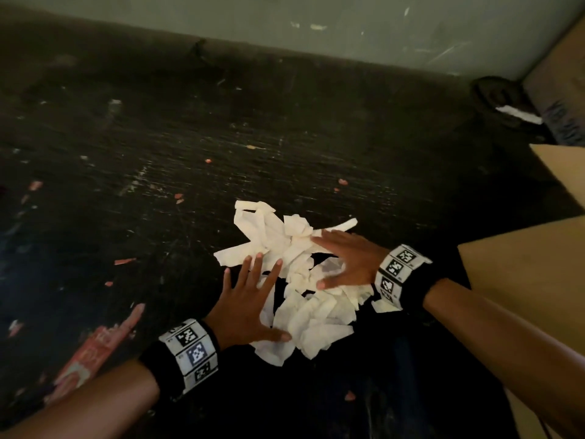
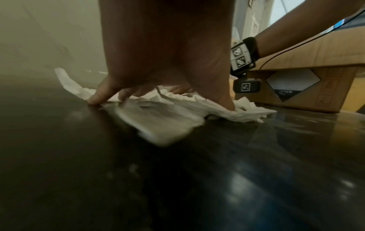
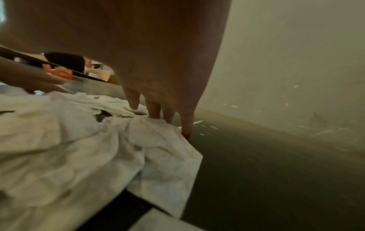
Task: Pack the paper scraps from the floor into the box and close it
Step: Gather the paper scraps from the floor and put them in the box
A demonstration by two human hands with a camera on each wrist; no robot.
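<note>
Fingers [image 1: 253, 270] of both hands are spread and nearly straight, pressing on the scraps [image 1: 297, 280] without gripping any. Left hand [image 1: 247, 305] covers the pile's near-left side, right hand [image 1: 345, 261] its right side; the paper lies between and under them on the floor [image 1: 158, 137]. Box [image 1: 522, 274] stands to the right, nearer the right hand.

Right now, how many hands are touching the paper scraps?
2. The left hand lies spread on the near-left side of the paper scraps; the right hand lies spread on the far-right side. Neither grips yet; fingertip contact is partly hidden.
</note>
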